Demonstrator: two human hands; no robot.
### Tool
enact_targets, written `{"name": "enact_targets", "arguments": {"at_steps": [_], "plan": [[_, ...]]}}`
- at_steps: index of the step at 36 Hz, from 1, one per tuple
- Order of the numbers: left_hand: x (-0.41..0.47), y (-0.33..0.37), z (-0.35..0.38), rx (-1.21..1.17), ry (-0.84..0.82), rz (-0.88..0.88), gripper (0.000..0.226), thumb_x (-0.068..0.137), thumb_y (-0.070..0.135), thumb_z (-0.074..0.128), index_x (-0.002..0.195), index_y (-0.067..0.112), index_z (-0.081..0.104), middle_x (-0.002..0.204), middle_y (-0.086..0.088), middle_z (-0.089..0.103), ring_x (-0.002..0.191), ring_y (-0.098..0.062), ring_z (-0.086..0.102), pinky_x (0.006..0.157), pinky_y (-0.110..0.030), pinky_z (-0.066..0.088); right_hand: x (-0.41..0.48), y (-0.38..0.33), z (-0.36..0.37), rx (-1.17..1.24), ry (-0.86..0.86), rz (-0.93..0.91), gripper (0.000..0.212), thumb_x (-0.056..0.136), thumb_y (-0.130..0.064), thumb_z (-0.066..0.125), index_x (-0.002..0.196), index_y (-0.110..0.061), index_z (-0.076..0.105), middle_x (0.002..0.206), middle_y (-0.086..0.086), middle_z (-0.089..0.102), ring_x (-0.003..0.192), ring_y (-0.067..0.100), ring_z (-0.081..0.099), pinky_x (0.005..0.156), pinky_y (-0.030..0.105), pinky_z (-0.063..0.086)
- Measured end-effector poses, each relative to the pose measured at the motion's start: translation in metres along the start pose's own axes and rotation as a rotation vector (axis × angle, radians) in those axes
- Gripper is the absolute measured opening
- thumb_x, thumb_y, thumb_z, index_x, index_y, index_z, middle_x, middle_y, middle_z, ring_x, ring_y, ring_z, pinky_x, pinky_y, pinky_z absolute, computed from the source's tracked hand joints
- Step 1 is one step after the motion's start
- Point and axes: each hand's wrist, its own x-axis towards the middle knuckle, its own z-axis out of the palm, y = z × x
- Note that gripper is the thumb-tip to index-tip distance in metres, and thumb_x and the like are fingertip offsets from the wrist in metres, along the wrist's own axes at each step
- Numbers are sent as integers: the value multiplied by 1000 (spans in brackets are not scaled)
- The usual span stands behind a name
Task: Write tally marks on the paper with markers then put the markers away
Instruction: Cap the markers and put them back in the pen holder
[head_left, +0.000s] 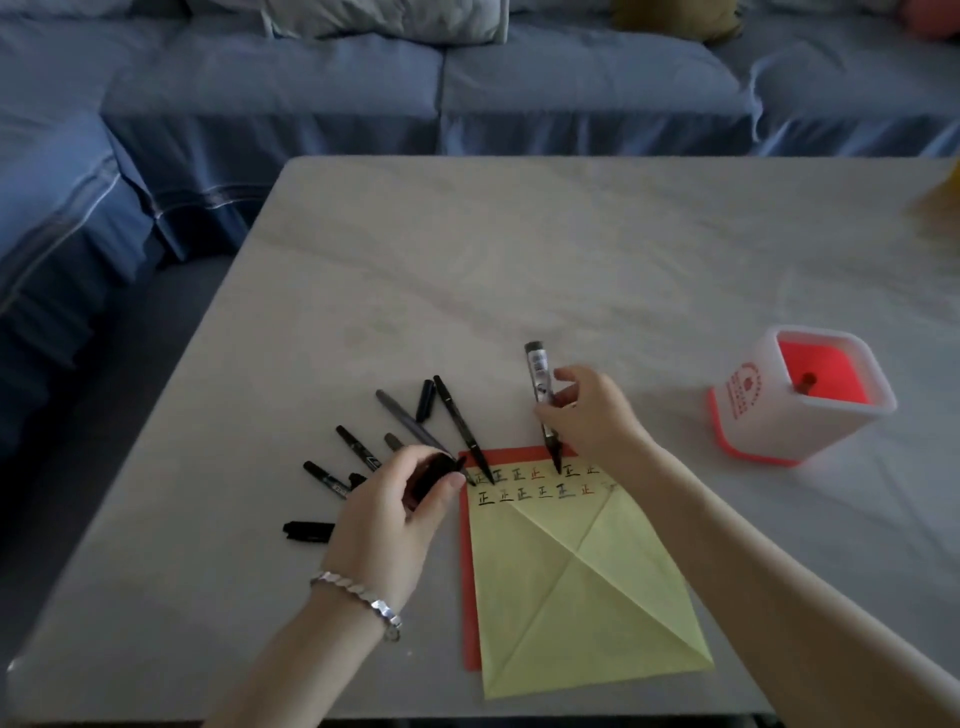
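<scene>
Bits you can't really make out
Yellow blur far right is cut off, the pen in the holder barely shows, left hand mostly swallows some black thing.

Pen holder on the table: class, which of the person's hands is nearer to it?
Right. The right hand, holding a marker at the top of the paper, is left of the pen holder. The left hand, holding a black cap, is farther left, at the paper's left edge.
</scene>
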Motion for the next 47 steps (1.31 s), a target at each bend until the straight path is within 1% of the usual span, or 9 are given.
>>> {"name": "enact_targets", "arguments": {"at_steps": [5,8,11,16,22,25,30,39,47], "plan": [[-3,7,16,-84,-48,1,13,80,26,64,89,34,60,76,20,60,73,0,59,60,-6,43,-58,-1,-31,502,166,-172,71,81,-1,62,134,-34,28,94,7,62,77,13,66,67,26,54],[-7,14,27,-99,-91,4,18,79,28,65,85,43,56,79,22,60,75,8,55,62,-4,42,-90,-2,-44,656,268,-277,81,78,7,61,121,-53,26,90,19,59,74,18,65,69,33,56],[-11,17,36,-82,-136,27,14,79,32,64,92,36,61,79,22,60,72,12,52,60,-4,40,-105,2,-48,783,269,-318,78,78,12,58,120,-48,31,82,15,60,71,19,66,72,35,57],[-17,26,45,-74,-174,25,17,79,41,61,89,50,50,82,27,57,67,10,51,56,-7,39,-111,9,-38,923,271,-281,73,76,14,56,118,-43,39,71,1,66,68,14,66,72,34,56],[-17,33,42,-113,-122,86,20,78,29,67,87,44,58,75,23,60,75,9,53,61,-5,40,-114,10,-23,900,206,-275,72,75,17,56,116,-40,40,71,4,69,66,15,68,70,32,57],[-15,33,42,-116,-86,118,16,75,25,70,89,33,68,74,22,61,73,5,55,59,-5,39,-115,13,-19,935,199,-266,60,76,7,59,114,-37,45,73,8,70,68,19,67,66,29,57],[-8,39,39,-193,-63,169,22,68,31,74,89,34,68,77,27,62,76,8,60,62,-3,43,-112,21,-26,1044,234,-221,49,52,-45,79,97,-28,66,78,7,72,72,19,69,65,25,56],[-4,54,44,-372,-31,147,23,60,36,79,80,33,69,68,12,70,54,-2,64,52,-19,53,-114,29,-32,1101,242,-204,49,44,-43,84,87,-22,71,76,10,73,69,20,70,63,24,56],[-7,51,46,-380,-2,119,20,57,26,75,74,34,68,75,17,70,61,-3,66,57,-22,55,-117,31,-29,1137,229,-219,42,47,-39,82,84,-22,71,72,8,73,67,17,69,61,23,55]]}}
